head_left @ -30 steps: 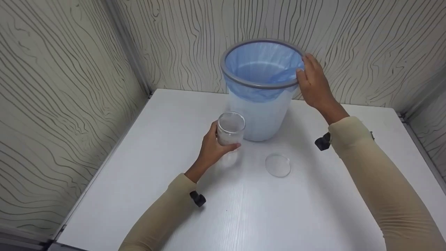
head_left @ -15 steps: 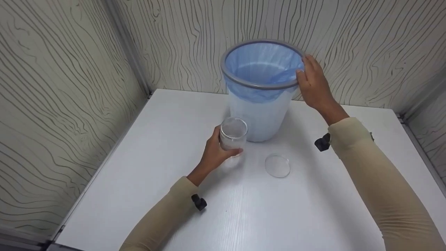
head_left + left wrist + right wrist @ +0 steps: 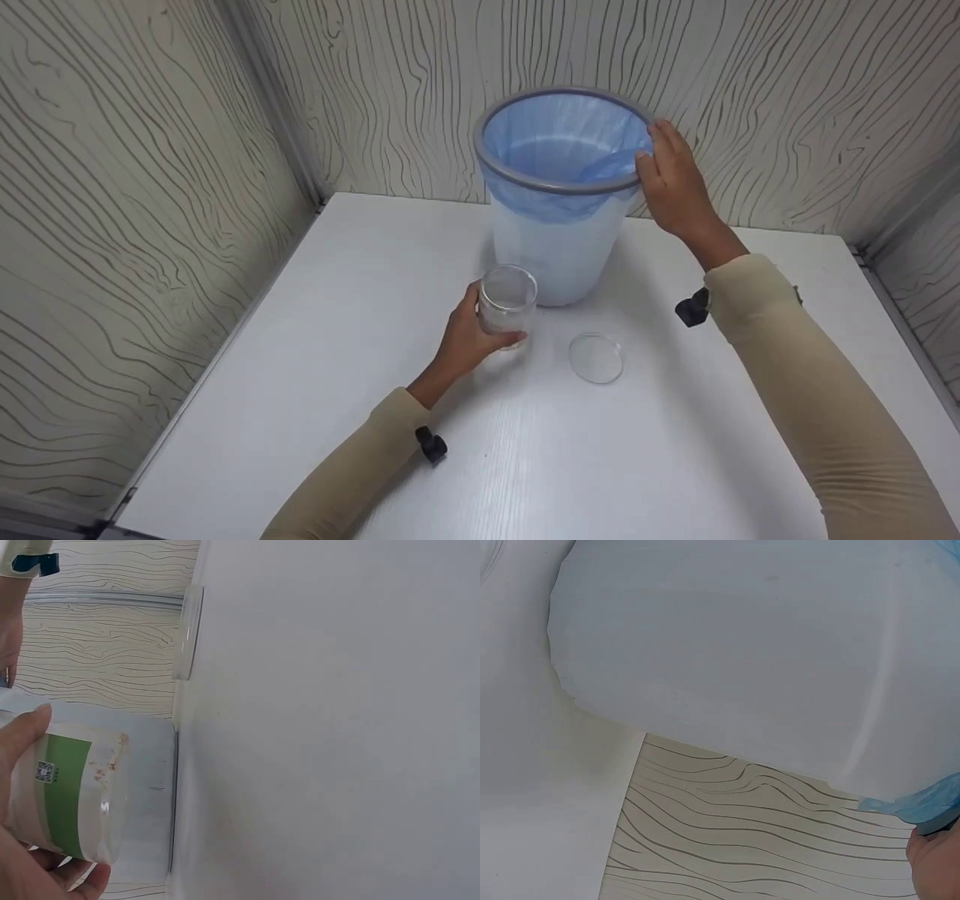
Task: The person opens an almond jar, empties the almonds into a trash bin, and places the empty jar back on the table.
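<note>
In the head view my left hand (image 3: 466, 339) grips a clear jar (image 3: 508, 300) by its side, thumb in front, with the open mouth facing up. The left wrist view shows the jar's green label (image 3: 66, 795) and some reddish-brown specks near its base, which is held off the table. A round clear lid (image 3: 596, 358) lies to the right of the jar. My right hand (image 3: 673, 184) holds the right side of the grey rim of a white trash bin (image 3: 555, 244) lined with a blue bag (image 3: 555, 202). Most of the right hand is cut off in the right wrist view.
The trash bin stands toward the back of a white table (image 3: 360, 315), just behind the jar. Wood-patterned panels (image 3: 397, 97) enclose the table at the back and both sides.
My left hand has lowered the jar and brought it nearer, slightly to the right, away from the trash bin's rim. The right hand stays on the rim.
</note>
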The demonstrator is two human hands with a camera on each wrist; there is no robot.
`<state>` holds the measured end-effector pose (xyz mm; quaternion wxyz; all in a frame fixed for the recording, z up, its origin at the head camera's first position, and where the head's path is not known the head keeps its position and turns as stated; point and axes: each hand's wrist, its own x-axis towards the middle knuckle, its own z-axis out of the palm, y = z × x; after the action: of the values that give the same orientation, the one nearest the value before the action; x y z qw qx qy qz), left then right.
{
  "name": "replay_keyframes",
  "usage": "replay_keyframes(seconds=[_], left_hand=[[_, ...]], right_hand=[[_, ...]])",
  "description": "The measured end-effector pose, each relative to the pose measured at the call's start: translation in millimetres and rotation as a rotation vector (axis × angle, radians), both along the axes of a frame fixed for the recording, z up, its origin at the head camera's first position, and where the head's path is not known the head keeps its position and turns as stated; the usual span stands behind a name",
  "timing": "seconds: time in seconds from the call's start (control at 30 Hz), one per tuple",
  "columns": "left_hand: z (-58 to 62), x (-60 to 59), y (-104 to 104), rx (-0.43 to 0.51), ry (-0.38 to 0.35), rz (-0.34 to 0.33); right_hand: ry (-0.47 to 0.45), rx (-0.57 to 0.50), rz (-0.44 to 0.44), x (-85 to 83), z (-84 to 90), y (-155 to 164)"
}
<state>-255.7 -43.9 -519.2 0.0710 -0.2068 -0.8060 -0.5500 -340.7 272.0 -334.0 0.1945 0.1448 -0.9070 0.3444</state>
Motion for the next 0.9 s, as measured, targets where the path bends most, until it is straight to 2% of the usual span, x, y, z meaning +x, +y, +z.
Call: replay_keyframes(seconds=[0.37, 0.73, 0.9], left_hand=[[-4.6, 1.7, 4.6, 0.005, -0.030, -0.006], [-9.6, 3.0, 6.0, -0.027, -0.083, -0.014], [-9.7, 3.9, 6.2, -0.042, -0.084, -0.014]], right_hand=[[-0.002, -0.005, 0.003, 0.9, 0.0, -0.3], [0.001, 0.001, 0.002, 1.5, 0.7, -1.0], [0.004, -0.010, 0.018, 0.6, 1.1, -0.8]])
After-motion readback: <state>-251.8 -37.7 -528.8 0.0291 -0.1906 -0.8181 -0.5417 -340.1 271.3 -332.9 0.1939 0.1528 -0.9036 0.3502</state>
